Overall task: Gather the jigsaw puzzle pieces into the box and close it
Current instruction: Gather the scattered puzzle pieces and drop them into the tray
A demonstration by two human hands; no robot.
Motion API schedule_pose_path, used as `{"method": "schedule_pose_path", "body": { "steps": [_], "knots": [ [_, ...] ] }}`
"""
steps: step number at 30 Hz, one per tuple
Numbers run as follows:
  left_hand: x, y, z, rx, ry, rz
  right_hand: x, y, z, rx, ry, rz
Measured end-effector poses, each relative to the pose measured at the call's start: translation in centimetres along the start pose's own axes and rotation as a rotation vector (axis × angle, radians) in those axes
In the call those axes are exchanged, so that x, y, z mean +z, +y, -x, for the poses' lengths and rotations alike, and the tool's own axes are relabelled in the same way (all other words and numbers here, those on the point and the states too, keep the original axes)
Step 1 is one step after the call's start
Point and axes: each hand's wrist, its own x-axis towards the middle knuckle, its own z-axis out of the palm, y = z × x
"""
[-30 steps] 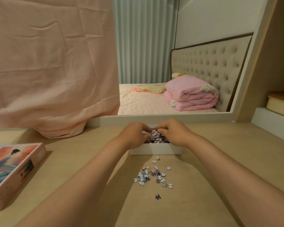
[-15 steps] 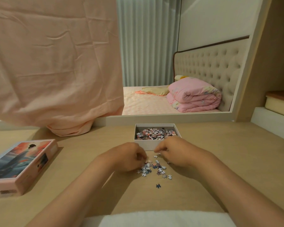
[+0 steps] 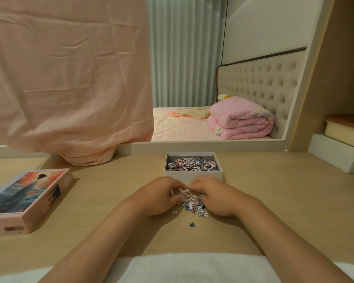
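An open white box (image 3: 193, 175) stands at the middle of the wooden table, holding a heap of jigsaw pieces (image 3: 192, 165). Just in front of it lies a small pile of loose pieces (image 3: 193, 204). My left hand (image 3: 161, 196) and my right hand (image 3: 216, 196) cup this pile from either side, fingers curled over it and fingertips nearly meeting above it. Part of the pile is hidden under the fingers. One dark piece (image 3: 191, 224) lies alone nearer to me. The pink picture lid (image 3: 27, 199) rests far left on the table.
A peach cloth (image 3: 70, 78) hangs down onto the table's back left. A white ledge (image 3: 202, 147) runs right behind the box. White and cream blocks (image 3: 335, 154) sit at the right edge. A white towel (image 3: 192, 268) lies at the near edge.
My hands left the box, came back toward me to the loose pile, and have now closed in on it, pushing the scattered pieces into a tighter heap.
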Motion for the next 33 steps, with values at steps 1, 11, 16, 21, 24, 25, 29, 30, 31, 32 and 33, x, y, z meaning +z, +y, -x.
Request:
{"method": "schedule_pose_path", "body": {
  "steps": [1, 11, 16, 21, 24, 25, 29, 30, 31, 32, 33],
  "knots": [
    [-0.3, -0.1, 0.2, -0.007, -0.008, -0.05, 0.2, -0.1, -0.1, -0.014, -0.02, 0.01],
    [0.4, -1.0, 0.7, -0.022, 0.008, -0.021, -2.5, 1.0, 1.6, 0.112, 0.003, -0.14],
    [1.9, 0.4, -0.3, 0.056, 0.038, -0.021, -2.1, 0.8, 1.7, 0.16, -0.107, -0.096],
    [0.9, 0.5, 0.5, 0.023, -0.046, -0.012, -2.0, 1.0, 1.3, 0.157, -0.021, -0.222],
    [1.1, 1.2, 1.3, -0.034, -0.201, -0.151, -1.5, 1.4, 1.0, 0.159, -0.036, -0.103],
    [1.3, 1.4, 1.3, -0.023, -0.212, -0.204, -1.2, 1.4, 0.9, 0.146, -0.051, -0.033],
    [1.8, 1.2, 0.5, 0.009, -0.131, -0.121, -0.9, 0.4, 0.6, 0.095, -0.101, -0.021],
    [2.0, 1.0, 0.3, 0.016, -0.103, -0.082, -1.1, 0.2, 0.7, 0.079, -0.105, -0.044],
    [2.1, 0.9, 0.1, 0.026, -0.075, -0.048, -1.3, 0.3, 0.7, 0.077, -0.104, -0.074],
    [2.2, 0.8, 0.0, 0.037, -0.051, -0.022, -1.6, 0.3, 0.8, 0.098, -0.105, -0.102],
    [2.3, 0.8, -0.2, 0.043, -0.031, -0.001, -1.9, 0.4, 1.0, 0.117, -0.097, -0.127]
  ]
}}
